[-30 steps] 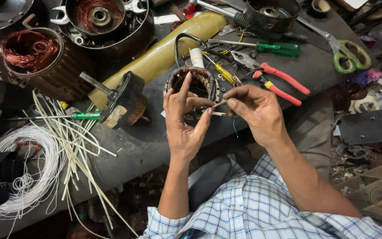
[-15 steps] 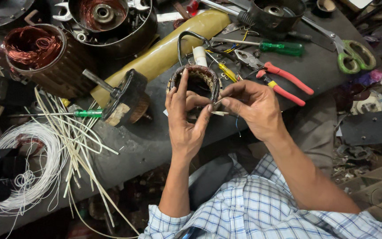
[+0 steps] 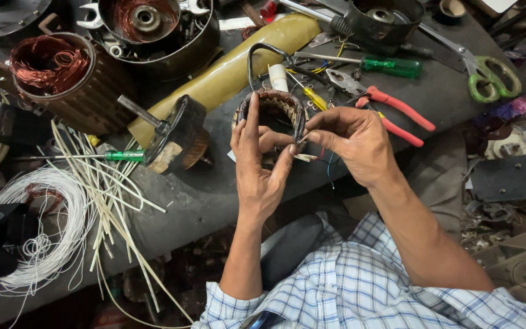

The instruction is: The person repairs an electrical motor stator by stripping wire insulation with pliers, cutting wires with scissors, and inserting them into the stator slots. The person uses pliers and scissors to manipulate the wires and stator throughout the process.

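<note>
A small round stator (image 3: 275,109) with copper windings stands on the dark workbench (image 3: 226,195), a black wire looping up from it. My left hand (image 3: 258,167) grips its near rim, fingers up along the left side and thumb at the right. My right hand (image 3: 354,143) pinches the right edge of the stator with thumb and forefinger, where thin pale strips (image 3: 307,158) stick out.
Red-handled pliers (image 3: 397,109), a green screwdriver (image 3: 391,65) and green scissors (image 3: 488,76) lie to the right. A rotor on a shaft (image 3: 175,140), a yellow-green roll (image 3: 226,73), big copper-wound stators (image 3: 56,76), pale sticks (image 3: 108,195) and a white wire coil (image 3: 44,231) sit left.
Both hands stay on the small stator. My right fingers have shifted slightly along its right edge; little else differs.
</note>
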